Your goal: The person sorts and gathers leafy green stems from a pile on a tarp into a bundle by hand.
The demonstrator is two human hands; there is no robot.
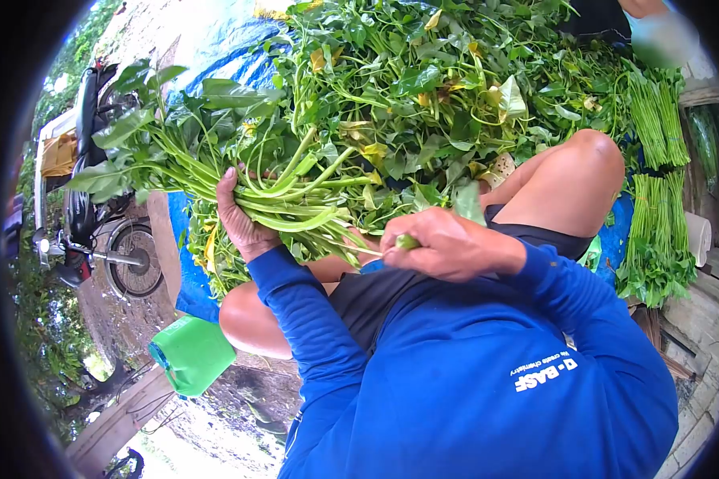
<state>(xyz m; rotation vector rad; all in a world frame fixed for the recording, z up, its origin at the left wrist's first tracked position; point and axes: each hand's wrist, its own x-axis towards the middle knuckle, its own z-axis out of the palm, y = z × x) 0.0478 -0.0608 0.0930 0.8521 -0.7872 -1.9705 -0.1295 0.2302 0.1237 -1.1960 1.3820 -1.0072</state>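
Observation:
My left hand (pixel 244 222) is wrapped round a thick bunch of leafy greens (pixel 287 203) that look like water spinach. The leaves point to the upper left and the pale cut stems fan out to the right. Close to those stem ends, my right hand (pixel 447 243) is closed in a fist on a green stem (pixel 407 241), whose blunt end pokes out between the fingers. A blurred leaf (pixel 469 201) shows just above that fist. Beyond my crossed legs spreads a big heap of loose greens (pixel 423 88), some leaves yellowed.
Neat bundles of greens (pixel 655 215) are stacked at the right. A blue tarp (pixel 240 48) lies under the heap. A green plastic jug (pixel 196 355) stands at the lower left, with a parked motorcycle (pixel 108 247) behind it. Part of another person (pixel 643 8) shows at the top right.

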